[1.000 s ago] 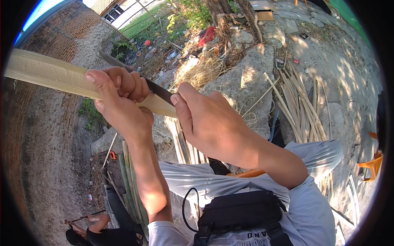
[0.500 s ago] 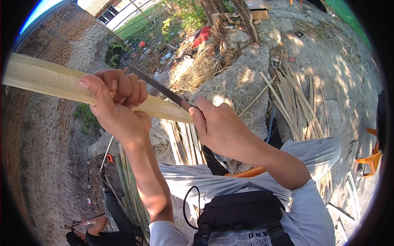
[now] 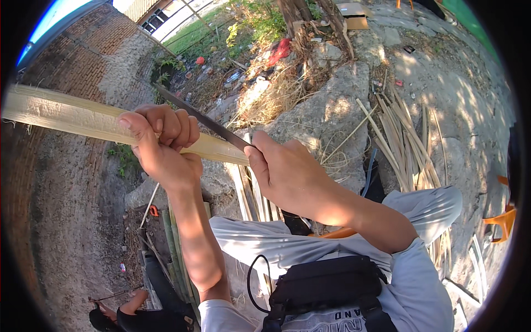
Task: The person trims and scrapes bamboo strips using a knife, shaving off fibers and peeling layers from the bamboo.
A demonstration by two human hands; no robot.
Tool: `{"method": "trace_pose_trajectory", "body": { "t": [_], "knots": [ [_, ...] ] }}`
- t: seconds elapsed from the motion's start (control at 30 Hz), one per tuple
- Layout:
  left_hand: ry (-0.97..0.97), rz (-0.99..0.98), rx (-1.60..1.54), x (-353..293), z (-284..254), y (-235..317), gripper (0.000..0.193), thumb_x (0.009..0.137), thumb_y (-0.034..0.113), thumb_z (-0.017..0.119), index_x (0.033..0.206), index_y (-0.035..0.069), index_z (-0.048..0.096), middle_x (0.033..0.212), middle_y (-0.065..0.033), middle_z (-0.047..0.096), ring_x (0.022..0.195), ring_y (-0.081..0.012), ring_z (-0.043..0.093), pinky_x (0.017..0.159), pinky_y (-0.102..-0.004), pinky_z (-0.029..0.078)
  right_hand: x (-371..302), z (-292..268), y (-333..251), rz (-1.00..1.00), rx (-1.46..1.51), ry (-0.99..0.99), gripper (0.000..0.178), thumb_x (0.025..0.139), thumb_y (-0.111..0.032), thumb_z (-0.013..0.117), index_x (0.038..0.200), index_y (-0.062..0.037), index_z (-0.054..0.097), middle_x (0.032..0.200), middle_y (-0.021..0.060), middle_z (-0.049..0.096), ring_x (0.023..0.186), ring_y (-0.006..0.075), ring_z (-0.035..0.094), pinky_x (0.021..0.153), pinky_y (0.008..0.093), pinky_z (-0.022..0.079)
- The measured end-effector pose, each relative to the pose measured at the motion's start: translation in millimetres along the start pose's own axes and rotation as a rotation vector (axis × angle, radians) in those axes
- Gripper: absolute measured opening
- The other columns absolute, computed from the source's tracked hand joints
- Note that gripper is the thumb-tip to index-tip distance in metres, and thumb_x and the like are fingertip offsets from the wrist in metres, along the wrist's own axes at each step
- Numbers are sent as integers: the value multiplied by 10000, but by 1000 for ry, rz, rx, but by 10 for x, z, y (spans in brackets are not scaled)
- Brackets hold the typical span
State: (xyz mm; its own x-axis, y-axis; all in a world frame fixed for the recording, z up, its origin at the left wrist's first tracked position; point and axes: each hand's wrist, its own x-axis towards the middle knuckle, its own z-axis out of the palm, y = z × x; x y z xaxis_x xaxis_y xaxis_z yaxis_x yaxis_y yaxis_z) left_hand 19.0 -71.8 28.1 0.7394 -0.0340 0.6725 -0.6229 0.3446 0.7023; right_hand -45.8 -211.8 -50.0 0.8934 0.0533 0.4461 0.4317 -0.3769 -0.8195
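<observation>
A long pale bamboo slat (image 3: 61,113) is held in the upper left of the frame, running from the left edge, slightly downwards, to the centre. It is gripped by the left hand (image 3: 166,135), whose fingers are curled closely around it, with the thumb laid along its near face. By the right hand (image 3: 290,171), near the centre of the frame, a knife (image 3: 213,125) with a long, narrow, dark blade is held; the fingers are closed, and the handle is hidden inside them. The blade is pointed to the upper left, and it is passed just beyond the left knuckles, along the far edge of the slat; whether the slat is touched by it cannot be told. Below the hands, in the middle of the frame, more pale strips (image 3: 249,193) are seen beside the bent legs in grey trousers (image 3: 260,240). A loose heap of bamboo strips (image 3: 406,141) is spread on the ground at the right. Green bamboo poles (image 3: 176,243) are laid in the lower left, near another person (image 3: 157,318) dressed in dark clothes. A black bag (image 3: 329,285) is worn on the chest, at the bottom. The left side is occupied by a brick wall (image 3: 72,61).
</observation>
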Motion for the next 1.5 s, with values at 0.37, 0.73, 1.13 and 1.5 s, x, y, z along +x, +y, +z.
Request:
{"method": "trace_pose_trajectory", "body": {
  "t": [0.37, 0.73, 1.13, 1.5],
  "knots": [
    [-191, -40, -141, -65, 113, -7, 514, 984, 526, 416, 702, 100, 357, 541, 39, 206, 448, -64, 138, 409, -264, 134, -268, -26, 424, 64, -101, -24, 199, 962, -165, 468, 898, 22, 494, 533, 211, 552, 491, 435, 551, 509, 537, 437],
    [-158, -27, -77, 21, 316, -61, 514, 979, 528, 422, 704, 98, 359, 543, 41, 202, 452, -60, 143, 414, -260, 132, -197, -209, 162, -19, -3, 54, 177, 973, -170, 459, 906, -7, 477, 502, 194, 535, 475, 428, 557, 486, 529, 435],
    [-128, -14, -29, 4, 374, -64, 481, 991, 485, 445, 714, 97, 382, 542, 36, 230, 451, -61, 154, 407, -255, 152, -163, -343, -58, 124, 12, 22, 166, 960, -135, 489, 885, 11, 469, 535, 219, 526, 529, 440, 559, 502, 493, 416],
    [-77, 0, -32, 8, 489, -86, 520, 973, 497, 490, 684, 85, 362, 544, 27, 243, 443, -63, 171, 415, -259, 148, -445, -15, 466, 124, -134, 147, 123, 938, -79, 520, 870, 6, 463, 505, 207, 478, 459, 421, 510, 448, 485, 362]
  ]
}}
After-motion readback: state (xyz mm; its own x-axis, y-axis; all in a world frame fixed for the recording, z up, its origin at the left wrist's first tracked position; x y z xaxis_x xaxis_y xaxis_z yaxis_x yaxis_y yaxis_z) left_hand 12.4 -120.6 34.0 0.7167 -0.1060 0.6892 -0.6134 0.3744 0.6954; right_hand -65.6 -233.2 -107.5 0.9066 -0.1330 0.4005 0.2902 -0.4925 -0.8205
